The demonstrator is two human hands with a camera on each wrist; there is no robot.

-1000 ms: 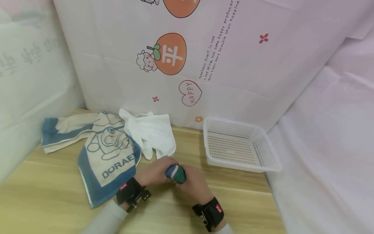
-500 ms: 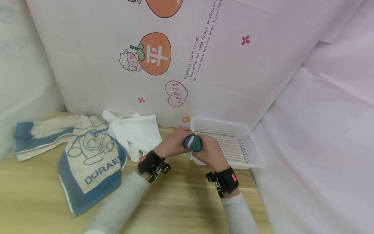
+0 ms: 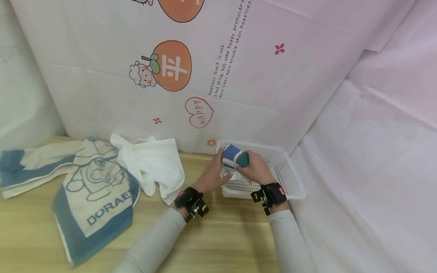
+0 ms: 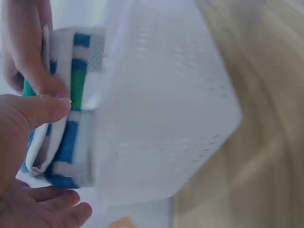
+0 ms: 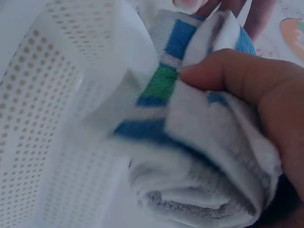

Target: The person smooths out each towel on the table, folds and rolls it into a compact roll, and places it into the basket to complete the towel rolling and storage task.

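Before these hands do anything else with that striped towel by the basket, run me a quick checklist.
1. Left hand gripping the striped towel: ok.
2. Right hand gripping it: ok, thumb pressed on top.
3. Towel rolled: ok, a spiral shows at one end.
4. Towel set down: not ok, both hands hold it.
5. Basket floor bare under the hands: cannot tell, partly hidden.
6. White cloth and cartoon towel outside the basket: ok, both left of it.

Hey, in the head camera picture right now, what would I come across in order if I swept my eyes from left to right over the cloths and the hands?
Blue-and-beige towel, white cloth, left hand, rolled striped cloth, right hand.
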